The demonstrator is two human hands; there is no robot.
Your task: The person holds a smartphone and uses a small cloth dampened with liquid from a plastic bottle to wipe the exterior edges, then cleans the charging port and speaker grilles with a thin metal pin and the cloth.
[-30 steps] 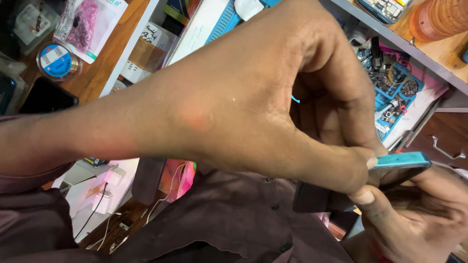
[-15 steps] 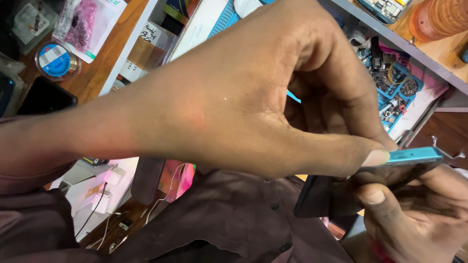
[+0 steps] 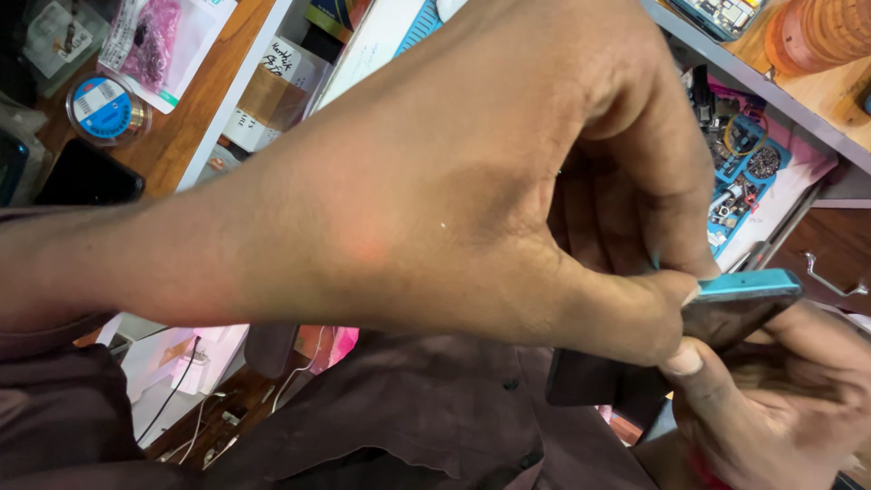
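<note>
The left hand [image 3: 508, 191] fills the view, its thumb and fingers pinched on the teal top edge of a phone [image 3: 726, 304]. Below it, the right hand [image 3: 780, 399] grips the phone from underneath, thumb pressed on the dark face. Beyond the left hand's knuckles lies a blue parts tray [image 3: 744, 172]; past its wrist sits a round blue tin [image 3: 104, 109].

Looks like a small electronics repair bench, phone-fixing kind of place. Far right there's a blue parts tray [image 3: 739, 177] crammed with tiny screws and metal bits, sitting on a pink mat [image 3: 798, 168]. Far left on the wooden desktop [image 3: 195, 109]: a round blue-lidded tin [image 3: 106, 109], a bag of pink stuff [image 3: 150, 41] and a dark phone [image 3: 89, 181]. Loose wires [image 3: 195, 417] trail over the floor below.
</note>
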